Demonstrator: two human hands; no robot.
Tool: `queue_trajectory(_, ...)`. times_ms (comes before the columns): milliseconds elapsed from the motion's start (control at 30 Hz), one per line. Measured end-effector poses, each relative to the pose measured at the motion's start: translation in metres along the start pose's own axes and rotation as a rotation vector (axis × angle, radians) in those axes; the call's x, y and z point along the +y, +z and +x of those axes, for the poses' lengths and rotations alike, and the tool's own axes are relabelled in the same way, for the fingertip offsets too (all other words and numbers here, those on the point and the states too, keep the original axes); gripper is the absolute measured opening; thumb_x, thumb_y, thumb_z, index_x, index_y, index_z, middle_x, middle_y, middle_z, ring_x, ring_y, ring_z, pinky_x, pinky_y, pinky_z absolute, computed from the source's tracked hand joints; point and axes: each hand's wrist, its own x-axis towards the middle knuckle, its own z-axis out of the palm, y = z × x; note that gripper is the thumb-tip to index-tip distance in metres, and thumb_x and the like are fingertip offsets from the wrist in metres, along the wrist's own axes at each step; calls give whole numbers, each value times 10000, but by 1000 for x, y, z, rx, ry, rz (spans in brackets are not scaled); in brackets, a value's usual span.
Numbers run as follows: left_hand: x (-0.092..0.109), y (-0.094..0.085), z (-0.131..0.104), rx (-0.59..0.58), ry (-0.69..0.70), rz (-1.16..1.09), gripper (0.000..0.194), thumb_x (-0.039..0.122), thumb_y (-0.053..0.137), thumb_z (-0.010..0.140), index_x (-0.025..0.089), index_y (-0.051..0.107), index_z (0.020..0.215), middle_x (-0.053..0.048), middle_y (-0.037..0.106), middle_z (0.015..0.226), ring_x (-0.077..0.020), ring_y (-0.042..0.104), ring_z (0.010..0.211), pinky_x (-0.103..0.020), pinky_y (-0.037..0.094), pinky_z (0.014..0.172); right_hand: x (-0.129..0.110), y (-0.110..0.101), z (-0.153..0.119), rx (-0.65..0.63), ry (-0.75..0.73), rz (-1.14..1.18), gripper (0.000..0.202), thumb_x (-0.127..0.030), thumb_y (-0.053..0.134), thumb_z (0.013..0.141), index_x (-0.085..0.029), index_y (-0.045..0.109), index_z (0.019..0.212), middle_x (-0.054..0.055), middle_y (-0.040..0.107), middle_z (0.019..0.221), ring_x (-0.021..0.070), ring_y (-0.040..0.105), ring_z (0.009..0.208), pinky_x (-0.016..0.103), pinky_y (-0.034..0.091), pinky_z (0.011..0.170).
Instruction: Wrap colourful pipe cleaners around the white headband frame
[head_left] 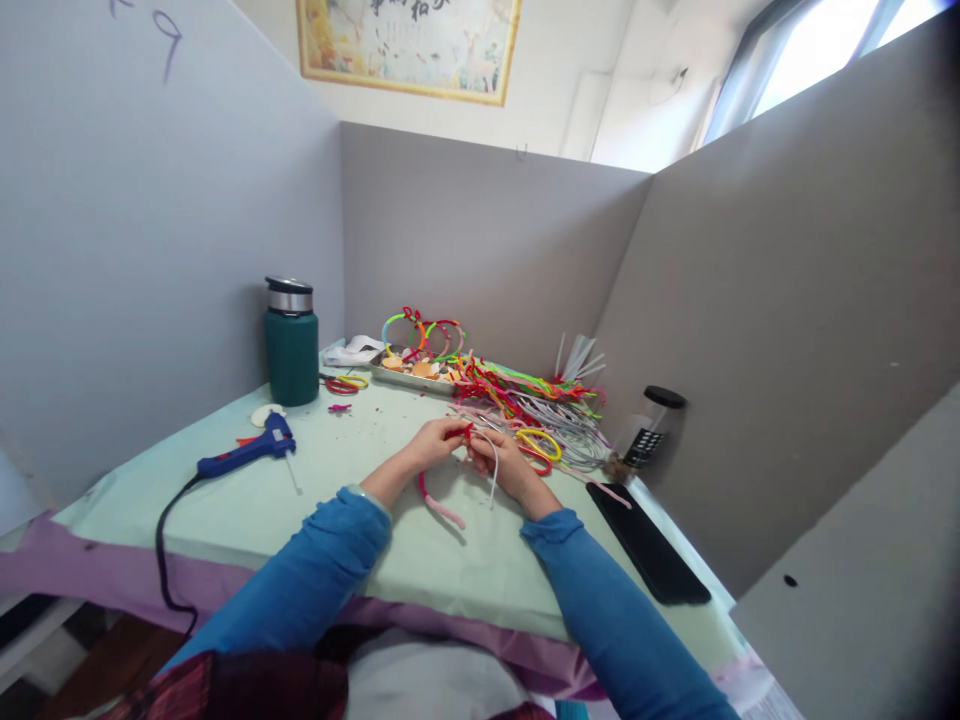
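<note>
Over the middle of the table, my left hand (435, 444) and my right hand (508, 466) meet with fingers pinched. Between the fingertips is a small red pipe cleaner piece (469, 432), partly hidden by the fingers. A thin white stem (495, 462) arches out from my right hand and hangs down. Below my left hand dangles a red and pink fuzzy strip (442, 510); where its upper end goes is hidden. Just beyond my right hand lie scissors with yellow and red handles (541, 444).
A pile of coloured pipe cleaners (525, 395) and a tray (409, 378) with decorated rings lie at the back. To the left are a green bottle (292, 350), more scissors (346, 384) and a blue glue gun (247, 448). A black phone (649, 545) and a tilted clear jar (651, 430) are at right.
</note>
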Motion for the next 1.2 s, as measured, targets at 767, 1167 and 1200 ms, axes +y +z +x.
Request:
queue_trajectory(767, 8, -4, -4, 67, -92, 336, 287, 288, 582, 817, 205, 736, 1045, -38, 684, 841, -150, 592, 768, -242, 438, 739, 0, -7, 2, 168, -38, -16, 176, -281, 657, 721, -227, 645, 888, -31, 584, 728, 113, 514, 552, 248, 445, 515)
queue_trajectory(1167, 11, -2, -6, -9, -90, 324, 209, 297, 599, 795, 190, 750, 892, -18, 669, 744, -162, 576, 755, -227, 420, 710, 1, -4, 4, 165, -142, -187, 206, -347, 718, 696, -215, 680, 850, 12, 628, 835, 158, 572, 688, 279, 509, 572)
queue_trajectory(1200, 12, -2, -6, -31, -79, 349, 192, 278, 590, 799, 185, 747, 860, -18, 662, 734, -157, 569, 738, -224, 413, 700, 1, -3, 4, 174, -145, -199, 196, -345, 724, 689, -209, 679, 823, 12, 628, 816, 158, 570, 687, 275, 505, 569)
